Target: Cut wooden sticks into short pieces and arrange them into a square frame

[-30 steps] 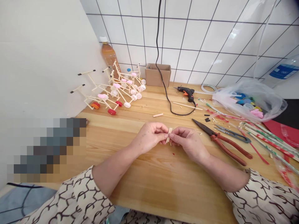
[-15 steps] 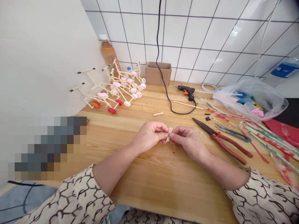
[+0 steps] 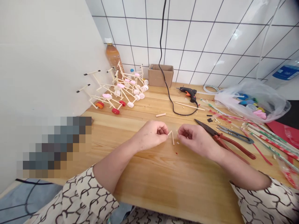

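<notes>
Carefully, the left hand (image 3: 150, 135) pinches a thin wooden stick (image 3: 169, 133), fingers together; a slight bump from the right hand (image 3: 197, 140), its curled fingers empty, could knock it loose.

The pine workbench (image 3: 149, 193) carries loose wooden sticks (image 3: 173, 138), a glue gun (image 3: 188, 92), red-handled pliers (image 3: 235, 147) and stick-built wheeled models (image 3: 116, 93).

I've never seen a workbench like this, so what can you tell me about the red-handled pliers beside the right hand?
The pliers have long, dark metal jaws that taper to a point, aimed up and to the left, and appear closed. Two long red handles, which look plastic-coated, spread apart toward the lower right. The tool lies flat on the wooden tabletop, just beyond the person's right hand, and the right forearm hides part of the lower handle.
</notes>
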`<control>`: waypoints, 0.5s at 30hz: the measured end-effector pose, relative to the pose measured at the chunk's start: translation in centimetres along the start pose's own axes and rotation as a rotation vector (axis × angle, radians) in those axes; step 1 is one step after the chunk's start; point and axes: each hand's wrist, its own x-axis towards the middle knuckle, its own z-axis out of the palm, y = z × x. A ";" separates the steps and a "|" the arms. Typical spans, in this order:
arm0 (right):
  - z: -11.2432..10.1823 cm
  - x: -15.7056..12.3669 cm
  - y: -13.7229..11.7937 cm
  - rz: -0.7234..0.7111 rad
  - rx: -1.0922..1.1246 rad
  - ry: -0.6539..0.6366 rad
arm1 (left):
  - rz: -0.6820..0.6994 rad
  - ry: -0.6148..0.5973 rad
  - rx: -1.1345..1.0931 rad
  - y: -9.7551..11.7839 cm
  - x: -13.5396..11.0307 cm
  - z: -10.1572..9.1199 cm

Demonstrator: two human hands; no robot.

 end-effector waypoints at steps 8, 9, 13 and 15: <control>-0.6 -2.4 0.8 -0.088 -0.423 -0.172 | 0.076 -0.034 0.518 0.3 -0.2 1.0; -0.7 -2.7 0.8 -0.078 -0.412 -0.171 | 0.082 -0.040 0.557 0.3 -0.2 1.2; -0.8 -3.2 1.0 -0.058 -0.394 -0.172 | 0.112 -0.068 0.661 0.4 -0.3 1.4; -0.9 -3.3 1.0 -0.047 -0.407 -0.184 | 0.123 -0.084 0.689 0.4 -0.3 1.4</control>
